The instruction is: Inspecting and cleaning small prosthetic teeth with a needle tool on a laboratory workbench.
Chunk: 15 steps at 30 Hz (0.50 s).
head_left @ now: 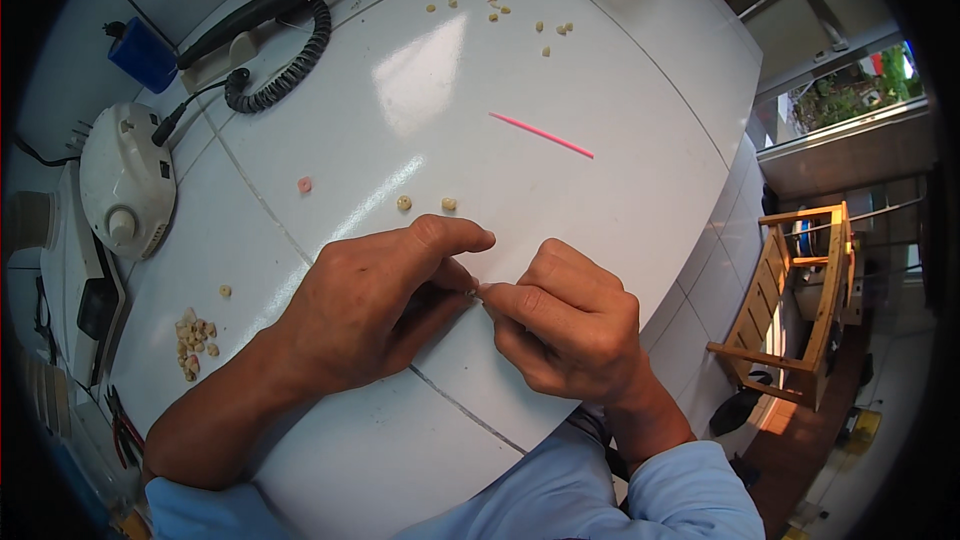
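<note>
Pale fragment (474, 295), tiny and mostly hidden, sits where the fingertips of both hands meet, above the white bench (620, 210) near its front edge. The left hand (355, 300) is half curled, index finger extended above, other fingertips drawn in on the fragment; the right hand (570, 325) is tightly bent, thumb and index pinching it from the other side. Just beyond the left hand lie two yellowish beads (404, 203), with a pink bead (304, 184) farther toward the left edge. A pile of pieces (194, 340) lies by the bench's near left corner; more small pieces (494, 8) are scattered toward the far edge. A pink stick (541, 136) lies between those and the right hand. A white control unit (128, 180) stands at the left edge.
</note>
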Each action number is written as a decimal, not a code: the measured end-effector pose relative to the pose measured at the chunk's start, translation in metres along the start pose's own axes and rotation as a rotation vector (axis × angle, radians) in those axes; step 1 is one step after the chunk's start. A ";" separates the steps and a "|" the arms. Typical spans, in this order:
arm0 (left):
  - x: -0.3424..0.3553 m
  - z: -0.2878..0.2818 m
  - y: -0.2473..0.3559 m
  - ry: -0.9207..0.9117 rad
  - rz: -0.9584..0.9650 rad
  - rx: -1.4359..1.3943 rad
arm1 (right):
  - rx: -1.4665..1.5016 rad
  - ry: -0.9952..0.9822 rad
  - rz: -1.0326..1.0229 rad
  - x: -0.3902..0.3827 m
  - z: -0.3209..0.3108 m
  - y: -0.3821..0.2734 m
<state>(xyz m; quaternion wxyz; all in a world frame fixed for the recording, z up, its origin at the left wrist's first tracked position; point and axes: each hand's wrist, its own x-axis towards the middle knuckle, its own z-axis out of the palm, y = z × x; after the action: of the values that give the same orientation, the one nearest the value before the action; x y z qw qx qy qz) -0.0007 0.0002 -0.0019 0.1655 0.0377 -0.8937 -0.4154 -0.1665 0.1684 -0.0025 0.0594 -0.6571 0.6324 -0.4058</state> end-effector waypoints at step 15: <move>0.001 0.002 0.000 0.008 0.020 0.006 | 0.008 -0.017 -0.040 -0.002 0.000 0.002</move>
<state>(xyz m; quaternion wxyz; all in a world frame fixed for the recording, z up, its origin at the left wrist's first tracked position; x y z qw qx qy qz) -0.0017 0.0014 -0.0025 0.1732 0.0311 -0.8947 -0.4106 -0.1676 0.1694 -0.0047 0.0590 -0.6729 0.6169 -0.4039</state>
